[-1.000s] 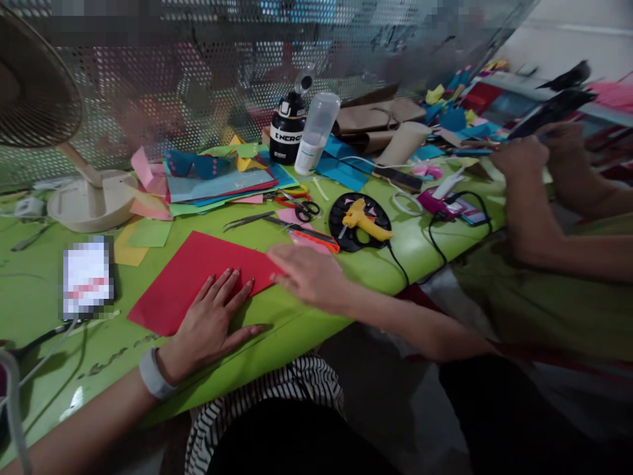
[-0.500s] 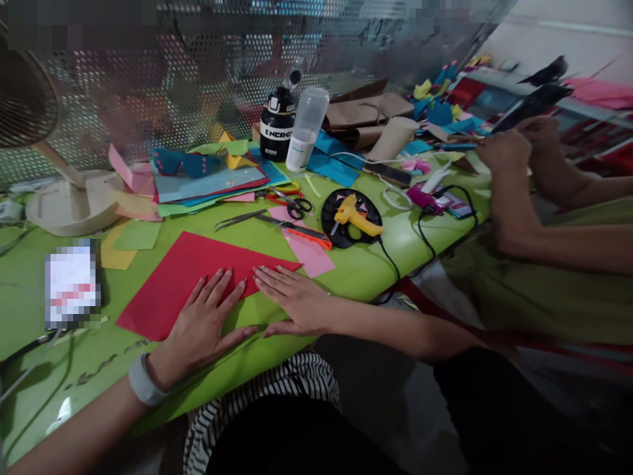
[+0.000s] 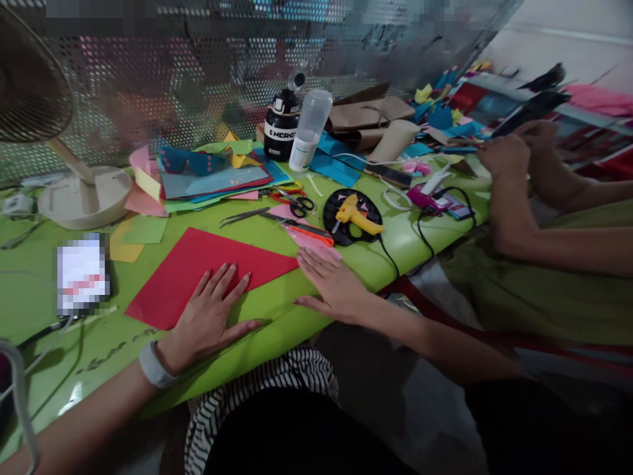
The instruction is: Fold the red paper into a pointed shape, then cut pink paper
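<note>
A folded red paper [image 3: 188,264] lies on the green table [image 3: 277,307], its narrow point toward the right. My left hand [image 3: 210,313] rests on the paper's lower edge with fingers spread and the thumb on the table. At the paper's right tip, my right hand [image 3: 333,284] lies flat with its fingers stretched out, over the end of a pink paper strip [image 3: 284,212]. A utility knife with an orange part [image 3: 314,233] lies just beyond my right fingers.
Behind are tweezers [image 3: 244,216], scissors [image 3: 299,206], a yellow glue gun [image 3: 359,214] on a black palette, a black bottle [image 3: 281,128], stacked coloured papers [image 3: 208,185] and a fan [image 3: 84,194]. A phone [image 3: 83,276] lies left. Another person's hands [image 3: 509,155] are at the right.
My right hand has slid right along the red paper to its pointed tip, onto the pink strip. My left hand stays on the paper. The view has shifted slightly.
</note>
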`<state>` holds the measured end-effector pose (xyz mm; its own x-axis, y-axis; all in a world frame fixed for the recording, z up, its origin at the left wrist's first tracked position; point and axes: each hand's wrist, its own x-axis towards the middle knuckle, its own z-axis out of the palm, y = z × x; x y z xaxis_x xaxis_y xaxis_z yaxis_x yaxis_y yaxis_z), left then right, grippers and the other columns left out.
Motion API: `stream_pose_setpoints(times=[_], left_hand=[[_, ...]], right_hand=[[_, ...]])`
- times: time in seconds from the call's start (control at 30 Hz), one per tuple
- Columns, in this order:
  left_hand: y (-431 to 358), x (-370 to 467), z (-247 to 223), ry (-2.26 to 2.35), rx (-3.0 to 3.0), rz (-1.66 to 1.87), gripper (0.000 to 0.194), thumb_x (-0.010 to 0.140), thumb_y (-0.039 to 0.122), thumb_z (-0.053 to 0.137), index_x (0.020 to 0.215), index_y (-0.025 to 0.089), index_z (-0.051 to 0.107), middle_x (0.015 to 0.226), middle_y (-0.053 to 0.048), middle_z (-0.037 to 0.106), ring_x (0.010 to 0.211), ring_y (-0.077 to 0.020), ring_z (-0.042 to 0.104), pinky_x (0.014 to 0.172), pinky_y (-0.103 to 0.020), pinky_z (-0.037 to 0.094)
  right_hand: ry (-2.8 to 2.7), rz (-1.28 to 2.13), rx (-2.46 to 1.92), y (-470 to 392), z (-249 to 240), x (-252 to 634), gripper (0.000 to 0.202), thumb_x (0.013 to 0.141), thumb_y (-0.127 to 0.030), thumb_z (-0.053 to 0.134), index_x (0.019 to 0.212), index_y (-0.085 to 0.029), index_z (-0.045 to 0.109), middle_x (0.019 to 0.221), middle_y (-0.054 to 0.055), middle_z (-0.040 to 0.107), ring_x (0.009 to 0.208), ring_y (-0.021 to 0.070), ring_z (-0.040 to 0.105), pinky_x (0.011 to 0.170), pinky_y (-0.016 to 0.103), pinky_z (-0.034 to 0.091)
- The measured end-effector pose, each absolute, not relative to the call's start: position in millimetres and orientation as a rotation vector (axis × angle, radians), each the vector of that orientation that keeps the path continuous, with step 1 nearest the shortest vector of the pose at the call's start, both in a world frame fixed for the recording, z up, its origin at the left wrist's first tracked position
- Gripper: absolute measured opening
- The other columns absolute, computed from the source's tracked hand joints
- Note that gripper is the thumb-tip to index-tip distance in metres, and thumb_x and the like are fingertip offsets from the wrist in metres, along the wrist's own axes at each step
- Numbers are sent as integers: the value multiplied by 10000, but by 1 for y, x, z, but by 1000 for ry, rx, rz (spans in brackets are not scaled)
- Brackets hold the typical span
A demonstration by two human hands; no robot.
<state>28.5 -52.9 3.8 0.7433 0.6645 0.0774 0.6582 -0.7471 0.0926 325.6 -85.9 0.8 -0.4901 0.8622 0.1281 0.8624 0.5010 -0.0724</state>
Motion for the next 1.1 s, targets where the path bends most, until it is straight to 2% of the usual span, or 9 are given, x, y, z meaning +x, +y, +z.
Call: stream_pose_setpoints(times=[0.13, 0.23, 0.33, 0.63, 0.77, 0.87, 1.0, 1.1], left_hand=[[-54, 30, 6, 1058, 2871, 153, 824, 870, 733, 408, 1534, 268, 260, 1597, -148, 228, 1465, -361, 212, 1171, -567, 190], [-57, 32, 7, 1049, 2848, 145, 775, 877, 715, 420, 1513, 282, 322, 1597, -144, 227, 1462, -376, 207, 1168, -578, 176], [-59, 32, 9, 1031, 2818, 169, 764, 875, 714, 427, 1499, 278, 356, 1596, -131, 240, 1462, -369, 213, 1175, -568, 159], [-77, -4, 16, 1048, 2809, 65, 881, 862, 760, 375, 1537, 207, 251, 1605, -170, 164, 1479, -338, 177, 1186, -510, 141], [-101, -39, 13, 1183, 2829, 91, 931, 843, 772, 401, 1541, 177, 237, 1595, -157, 209, 1469, -322, 220, 1194, -460, 133], [-120, -63, 12, 1312, 2861, 116, 964, 830, 779, 415, 1544, 162, 221, 1581, -156, 241, 1455, -308, 267, 1201, -438, 97], [-136, -77, 12, 1450, 2853, 94, 870, 864, 739, 409, 1534, 204, 260, 1567, -126, 285, 1439, -288, 309, 1205, -449, 43], [-140, -73, 11, 1570, 2780, 68, 784, 885, 725, 384, 1501, 241, 345, 1559, -96, 316, 1432, -278, 328, 1204, -477, 56]], right_hand=[[-2628, -38, -1319, -81, 7, 297, 862, 941, -661, 314, 1488, 4, 303, 1558, 217, 266, 1476, 295, 199, 1204, 498, 184], [-2713, 48, -1215, -79, 1, 278, 893, 932, -682, 293, 1458, 38, 350, 1547, 236, 279, 1466, 300, 230, 1189, 465, 251], [-2745, 50, -1181, -81, -9, 273, 949, 903, -727, 295, 1452, 44, 359, 1537, 246, 288, 1456, 322, 253, 1173, 484, 278], [-2717, -68, -1197, -90, -16, 297, 954, 896, -717, 357, 1533, -27, 193, 1538, 218, 312, 1446, 326, 279, 1134, 510, 330], [-2728, -12, -1207, -91, -16, 304, 919, 903, -714, 343, 1546, -78, 182, 1549, 184, 308, 1451, 303, 275, 1147, 498, 318], [-2731, 60, -1214, -88, -12, 309, 846, 916, -696, 337, 1518, -102, 304, 1532, 168, 351, 1430, 298, 328, 1140, 499, 338], [-2632, 194, -1292, -58, 8, 303, 634, 946, -623, 372, 1303, -161, 618, 1333, 144, 608, 1237, 305, 571, 1046, 494, 448], [-2478, 296, -1361, -15, 26, 272, 450, 941, -512, 496, 1174, -178, 687, 1194, 121, 692, 1120, 287, 637, 971, 441, 497]])
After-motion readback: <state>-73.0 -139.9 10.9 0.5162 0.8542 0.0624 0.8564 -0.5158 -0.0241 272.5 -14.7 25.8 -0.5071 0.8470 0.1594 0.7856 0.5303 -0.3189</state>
